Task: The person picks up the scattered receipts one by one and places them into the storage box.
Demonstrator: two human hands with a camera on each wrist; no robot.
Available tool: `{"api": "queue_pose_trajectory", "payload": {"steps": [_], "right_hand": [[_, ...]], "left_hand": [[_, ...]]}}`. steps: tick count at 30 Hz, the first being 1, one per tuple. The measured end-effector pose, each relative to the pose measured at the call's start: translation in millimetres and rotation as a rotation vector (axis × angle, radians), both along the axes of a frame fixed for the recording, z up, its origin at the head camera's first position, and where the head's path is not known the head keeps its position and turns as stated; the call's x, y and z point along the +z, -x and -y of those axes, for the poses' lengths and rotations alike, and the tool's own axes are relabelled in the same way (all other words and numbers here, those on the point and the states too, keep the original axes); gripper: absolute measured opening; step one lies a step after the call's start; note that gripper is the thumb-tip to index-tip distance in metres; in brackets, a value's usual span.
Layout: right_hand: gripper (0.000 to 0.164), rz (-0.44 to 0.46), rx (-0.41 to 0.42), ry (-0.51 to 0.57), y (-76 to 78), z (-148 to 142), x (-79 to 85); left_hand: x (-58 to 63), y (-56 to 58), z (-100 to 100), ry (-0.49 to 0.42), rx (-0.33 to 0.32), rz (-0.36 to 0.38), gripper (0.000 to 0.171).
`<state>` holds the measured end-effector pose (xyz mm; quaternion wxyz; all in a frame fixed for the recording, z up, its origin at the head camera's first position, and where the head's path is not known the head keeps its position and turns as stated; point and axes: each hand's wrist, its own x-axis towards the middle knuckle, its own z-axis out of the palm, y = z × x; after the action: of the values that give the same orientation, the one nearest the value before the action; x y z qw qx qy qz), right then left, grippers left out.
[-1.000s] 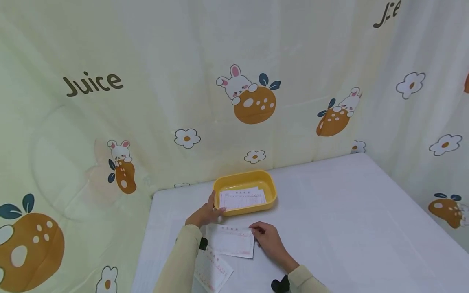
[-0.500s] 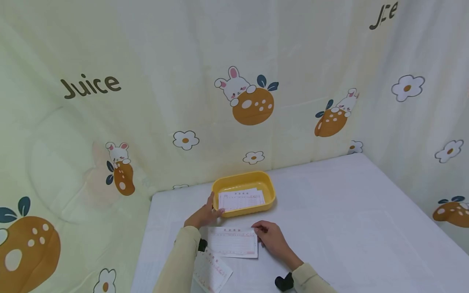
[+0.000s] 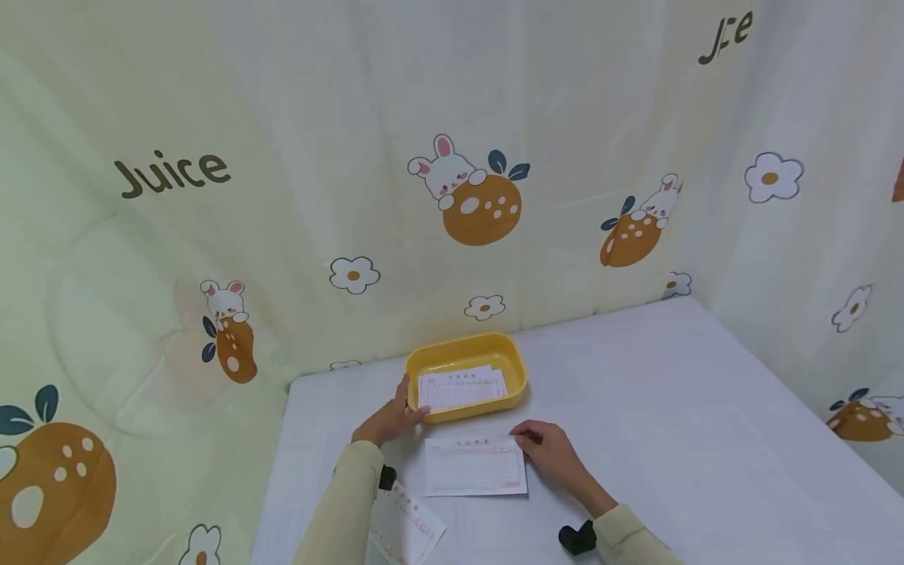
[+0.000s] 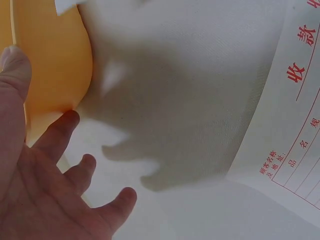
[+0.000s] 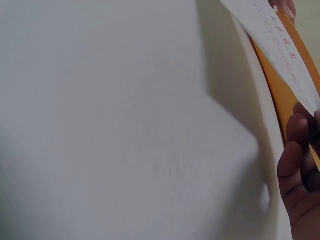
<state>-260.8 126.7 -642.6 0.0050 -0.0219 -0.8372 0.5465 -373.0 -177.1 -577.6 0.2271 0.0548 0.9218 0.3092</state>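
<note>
High head, close wrist views, shared tray (image 3: pixel 459 358)

Tray (image 3: pixel 459 357) mid-frame looks like smooth, glossy plastic; slip (image 3: pixel 475 471) just below is matt paper, curtain (image 3: pixel 304 102) up top's wrinkly cloth.

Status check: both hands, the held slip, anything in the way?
Left hand holds yellow tray by near-left corner. Right hand pinches paper slip by far-right corner. Nothing seen between slip and tray.

1 tray (image 3: pixel 487 346) | 2 slips (image 3: pixel 475 468) (image 3: pixel 408 524) outside | 2+ slips (image 3: pixel 459 392) inside | 2 hands (image 3: pixel 391 418) (image 3: pixel 554 453)
</note>
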Motion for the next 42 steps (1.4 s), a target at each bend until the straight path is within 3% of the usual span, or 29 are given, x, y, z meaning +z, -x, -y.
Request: {"api": "queue_pose_trajectory", "payload": {"steps": [7, 13, 20, 27, 29, 33, 36, 39, 42], "right_hand": [[0.016, -0.004, -0.024, -0.066, -0.4, -28, 8.8], [0.015, -0.032, 0.008, -0.081, 8.3, -32, 19.9], [0.015, -0.074, 0.043, -0.078, 27.2, -32, 38.8], [0.016, -0.105, 0.058, -0.072, 55.1, -36, 59.4], [0.016, -0.106, 0.060, -0.075, 66.3, -36, 64.9], [0.016, -0.137, 0.087, -0.062, 89.8, -38, 73.9], [0.016, -0.161, 0.096, -0.073, 107.9, -37, 83.2], [0.016, -0.171, 0.096, -0.100, 123.1, -35, 92.8], [0.016, -0.186, 0.102, -0.124, 137.6, -33, 101.7]], "left_hand": [[-0.1, 1.5, 6, 0.008, -0.019, -0.009, 0.096], [1.2, 3.8, 10, 0.010, -0.016, -0.012, 0.096], [4.2, 4.1, 9, -0.005, 0.009, 0.000, 0.098], [2.7, 4.5, 6, -0.003, -0.025, -0.010, 0.098], [-5.8, 9.6, 7, 0.009, -0.047, -0.027, 0.100], [-68.5, 47.4, 17, 0.037, -0.090, -0.056, 0.113], [-91.0, 63.9, 20, 0.060, -0.109, -0.060, 0.117], [-80.3, 56.5, 17, 0.093, -0.110, -0.055, 0.114], [-84.1, 60.4, 17, 0.108, -0.097, -0.049, 0.113]]}}
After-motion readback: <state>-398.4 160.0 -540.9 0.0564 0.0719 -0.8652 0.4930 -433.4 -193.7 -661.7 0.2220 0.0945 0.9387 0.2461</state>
